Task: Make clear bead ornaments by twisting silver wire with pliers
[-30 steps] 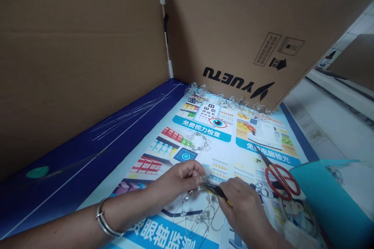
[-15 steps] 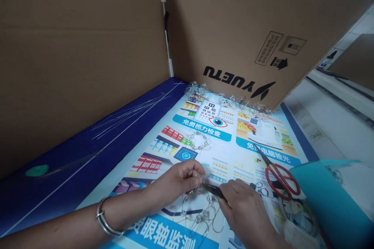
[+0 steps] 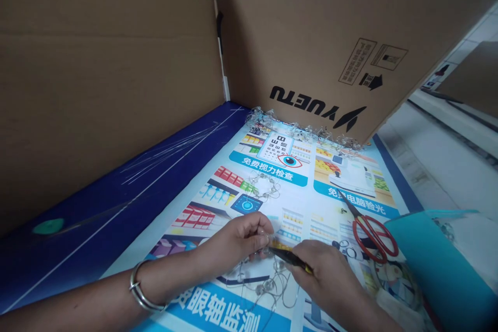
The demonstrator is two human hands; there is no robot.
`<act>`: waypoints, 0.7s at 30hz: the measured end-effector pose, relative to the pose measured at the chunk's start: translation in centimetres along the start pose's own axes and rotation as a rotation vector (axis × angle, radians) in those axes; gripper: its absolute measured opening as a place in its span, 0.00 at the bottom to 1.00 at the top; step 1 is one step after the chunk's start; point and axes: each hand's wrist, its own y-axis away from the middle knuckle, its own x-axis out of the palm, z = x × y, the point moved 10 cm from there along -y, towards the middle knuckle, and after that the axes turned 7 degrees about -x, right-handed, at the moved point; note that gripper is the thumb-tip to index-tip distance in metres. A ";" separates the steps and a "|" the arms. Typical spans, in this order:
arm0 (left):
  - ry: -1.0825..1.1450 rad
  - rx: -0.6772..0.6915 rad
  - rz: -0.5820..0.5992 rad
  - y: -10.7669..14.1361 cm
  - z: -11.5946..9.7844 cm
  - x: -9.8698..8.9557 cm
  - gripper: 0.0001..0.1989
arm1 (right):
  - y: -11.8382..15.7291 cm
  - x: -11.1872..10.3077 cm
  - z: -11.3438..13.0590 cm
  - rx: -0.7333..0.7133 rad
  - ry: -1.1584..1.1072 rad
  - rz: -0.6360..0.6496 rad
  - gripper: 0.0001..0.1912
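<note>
My left hand (image 3: 249,238) pinches a small clear beaded wire piece between thumb and fingers. Black-jawed pliers (image 3: 290,258) with yellow on the handle are held in my right hand (image 3: 324,272), their tip touching or very near the piece at my left fingertips. Below the hands lies a tangle of thin wire with clear beads (image 3: 270,286). Farther up the printed sheet is a ring of beaded wire (image 3: 264,185). Red-handled scissors (image 3: 375,238) lie open to the right of my right hand.
Cardboard walls (image 3: 311,36) stand behind and at the left. Along the back wall's foot runs a row of beaded wire pieces (image 3: 307,132). Loose clear strands (image 3: 171,150) and a green object (image 3: 49,226) lie on the blue left strip. A teal bag (image 3: 439,264) sits at right.
My right hand has turned slightly, and more of the pliers' yellow-marked handle shows. My left hand keeps its pinch in nearly the same place.
</note>
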 end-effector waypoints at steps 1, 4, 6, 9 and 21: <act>0.001 0.000 0.006 0.0 0.0 0.0 0.07 | 0.0 0.1 -0.1 0.003 0.001 0.000 0.07; 0.031 0.015 0.053 0.1 -0.3 0.2 0.07 | -0.1 0.1 -0.5 0.028 0.020 -0.018 0.07; 0.056 0.032 0.098 0.2 -0.7 0.5 0.08 | -0.1 0.1 -0.6 0.037 0.028 -0.031 0.07; 0.055 0.034 0.111 0.3 -0.8 0.6 0.09 | -0.1 0.1 -0.5 0.033 0.040 -0.042 0.07; 0.041 0.011 0.048 0.2 -0.8 0.2 0.10 | -0.1 0.1 -0.5 0.063 0.038 -0.067 0.06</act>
